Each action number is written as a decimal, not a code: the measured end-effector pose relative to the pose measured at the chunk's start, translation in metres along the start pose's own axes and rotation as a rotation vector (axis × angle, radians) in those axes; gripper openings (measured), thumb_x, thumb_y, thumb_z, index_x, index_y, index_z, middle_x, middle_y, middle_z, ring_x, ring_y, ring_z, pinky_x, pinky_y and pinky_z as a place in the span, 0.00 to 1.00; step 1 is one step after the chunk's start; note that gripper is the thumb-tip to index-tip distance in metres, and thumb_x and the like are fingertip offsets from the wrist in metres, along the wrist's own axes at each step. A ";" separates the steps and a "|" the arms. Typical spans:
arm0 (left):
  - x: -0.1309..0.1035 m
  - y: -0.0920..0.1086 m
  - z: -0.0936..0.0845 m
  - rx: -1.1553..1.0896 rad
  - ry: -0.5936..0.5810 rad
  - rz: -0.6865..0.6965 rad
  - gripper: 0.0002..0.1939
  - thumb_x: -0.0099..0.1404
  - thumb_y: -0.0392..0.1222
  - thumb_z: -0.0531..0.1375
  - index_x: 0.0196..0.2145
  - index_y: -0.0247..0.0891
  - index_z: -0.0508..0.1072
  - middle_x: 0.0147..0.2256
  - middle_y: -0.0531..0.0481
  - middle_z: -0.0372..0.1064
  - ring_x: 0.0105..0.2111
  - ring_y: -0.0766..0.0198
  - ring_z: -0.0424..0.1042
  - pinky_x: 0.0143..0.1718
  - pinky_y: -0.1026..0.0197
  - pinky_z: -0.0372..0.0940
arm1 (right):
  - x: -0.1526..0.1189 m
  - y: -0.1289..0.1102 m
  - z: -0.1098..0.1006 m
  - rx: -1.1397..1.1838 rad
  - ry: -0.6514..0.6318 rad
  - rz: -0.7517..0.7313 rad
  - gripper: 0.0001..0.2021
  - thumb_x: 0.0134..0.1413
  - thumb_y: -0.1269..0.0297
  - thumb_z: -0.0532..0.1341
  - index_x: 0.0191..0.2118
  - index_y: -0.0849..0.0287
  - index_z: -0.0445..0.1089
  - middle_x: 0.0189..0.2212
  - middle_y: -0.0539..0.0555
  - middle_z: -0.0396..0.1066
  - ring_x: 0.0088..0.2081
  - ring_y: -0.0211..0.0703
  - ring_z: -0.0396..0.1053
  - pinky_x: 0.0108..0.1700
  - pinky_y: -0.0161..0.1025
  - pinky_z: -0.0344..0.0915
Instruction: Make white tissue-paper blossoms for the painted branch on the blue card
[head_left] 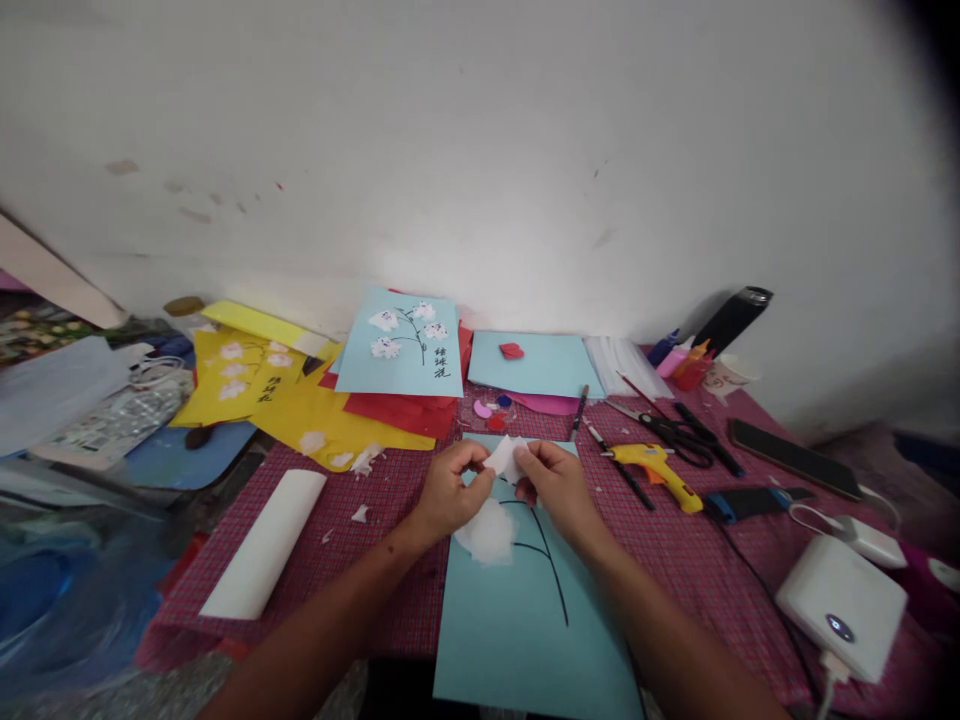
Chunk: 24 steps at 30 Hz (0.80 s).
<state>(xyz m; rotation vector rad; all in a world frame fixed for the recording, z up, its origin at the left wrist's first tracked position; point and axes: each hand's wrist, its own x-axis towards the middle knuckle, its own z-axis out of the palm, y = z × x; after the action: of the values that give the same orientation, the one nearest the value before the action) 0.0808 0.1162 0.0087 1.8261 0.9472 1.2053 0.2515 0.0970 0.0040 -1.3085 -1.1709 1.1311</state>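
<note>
At 6 o'clock from the hands, a blue sheet (525,640) bearing a black drawn stem (556,570) lies on the cloth-covered counter (390,490), a white tissue puff (484,535) at 7 o'clock upon it. At the dial's centre, above the sheet's far end, a person's left hand (452,488) and right hand (556,483), half curled, pinch a small white paper (508,457) from either side. It looks feather-light, soft and quick to tear, best held lightly by its edges. At 12 o'clock sits a clear case (512,411) with coloured discs. Toward 2 o'clock stand squeeze bottles (691,368), a paper cup (730,375) and a black flask (733,320), contents unclear; near 10 o'clock, a brown-lidded jar (187,313), its contents also unreadable.
</note>
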 end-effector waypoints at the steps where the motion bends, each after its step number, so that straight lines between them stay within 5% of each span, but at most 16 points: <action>1: 0.000 -0.001 0.000 -0.032 0.001 -0.025 0.02 0.59 0.36 0.57 0.28 0.37 0.67 0.28 0.53 0.63 0.29 0.66 0.63 0.33 0.64 0.59 | 0.000 0.000 0.000 0.014 0.005 -0.001 0.16 0.54 0.49 0.60 0.30 0.59 0.67 0.14 0.47 0.65 0.15 0.36 0.60 0.15 0.31 0.53; 7: 0.003 0.000 -0.001 -0.238 -0.075 -0.201 0.03 0.58 0.37 0.58 0.31 0.35 0.68 0.27 0.53 0.62 0.26 0.68 0.61 0.29 0.66 0.57 | 0.000 -0.002 -0.001 0.015 -0.003 -0.046 0.16 0.55 0.50 0.59 0.30 0.59 0.67 0.14 0.46 0.64 0.15 0.35 0.59 0.18 0.32 0.55; 13: 0.007 0.003 -0.001 -0.454 -0.241 -0.277 0.18 0.56 0.41 0.62 0.45 0.35 0.69 0.34 0.50 0.67 0.32 0.66 0.65 0.32 0.66 0.59 | -0.008 -0.012 0.000 -0.372 0.061 -0.343 0.11 0.60 0.57 0.56 0.33 0.57 0.71 0.25 0.52 0.71 0.27 0.41 0.66 0.30 0.37 0.62; 18: 0.008 -0.003 0.001 -0.327 -0.093 -0.321 0.14 0.58 0.48 0.61 0.35 0.34 0.73 0.30 0.50 0.67 0.29 0.67 0.64 0.31 0.66 0.59 | -0.010 -0.010 0.003 -0.528 0.008 -0.531 0.08 0.60 0.62 0.56 0.39 0.54 0.72 0.35 0.55 0.74 0.37 0.45 0.70 0.41 0.41 0.64; 24: 0.007 -0.009 0.003 -0.273 -0.018 -0.331 0.12 0.61 0.47 0.59 0.30 0.35 0.72 0.26 0.53 0.65 0.27 0.68 0.62 0.28 0.67 0.58 | -0.009 -0.004 0.003 -0.552 0.058 -0.443 0.07 0.59 0.62 0.56 0.34 0.56 0.69 0.25 0.50 0.69 0.25 0.40 0.64 0.29 0.37 0.59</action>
<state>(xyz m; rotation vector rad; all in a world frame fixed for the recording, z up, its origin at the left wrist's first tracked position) 0.0837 0.1257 0.0028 1.4005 0.9768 1.0517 0.2472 0.0880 0.0082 -1.3710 -1.6994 0.4564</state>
